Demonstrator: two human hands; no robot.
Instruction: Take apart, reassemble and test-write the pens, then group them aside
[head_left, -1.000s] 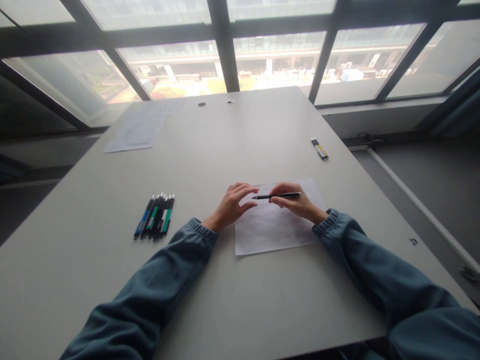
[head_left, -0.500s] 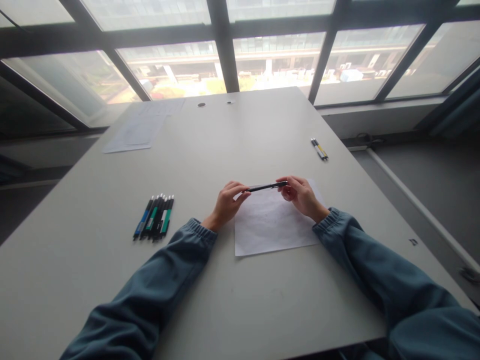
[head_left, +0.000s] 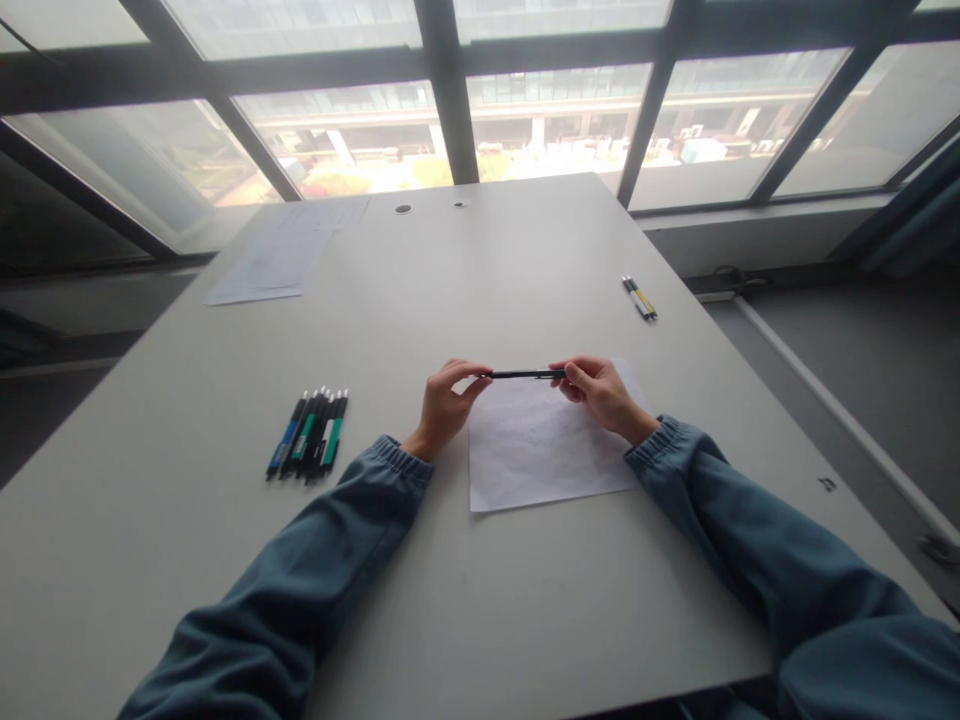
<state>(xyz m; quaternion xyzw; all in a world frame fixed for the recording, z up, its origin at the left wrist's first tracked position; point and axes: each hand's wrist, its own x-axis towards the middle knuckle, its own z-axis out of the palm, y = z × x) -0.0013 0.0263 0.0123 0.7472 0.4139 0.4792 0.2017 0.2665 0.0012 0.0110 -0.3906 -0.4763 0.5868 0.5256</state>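
Observation:
A thin black pen (head_left: 523,375) is held level between both hands, just above a white sheet of paper (head_left: 540,455) on the grey table (head_left: 420,300). My left hand (head_left: 444,405) pinches the pen's left end with fingertips closed. My right hand (head_left: 596,392) pinches the right end, fingers curled round it. Both forearms wear blue-grey sleeves and rest near the table.
A row of several pens (head_left: 309,433) with blue and green grips lies to the left. Two more pens (head_left: 640,298) lie at the right edge. Printed sheets (head_left: 277,255) sit at the far left near the windows. Two small round holes (head_left: 403,209) mark the far table end.
One second ago only my right hand held the pen, low over the paper. My left hand has closed on its other end, and both hands have lifted it slightly and levelled it.

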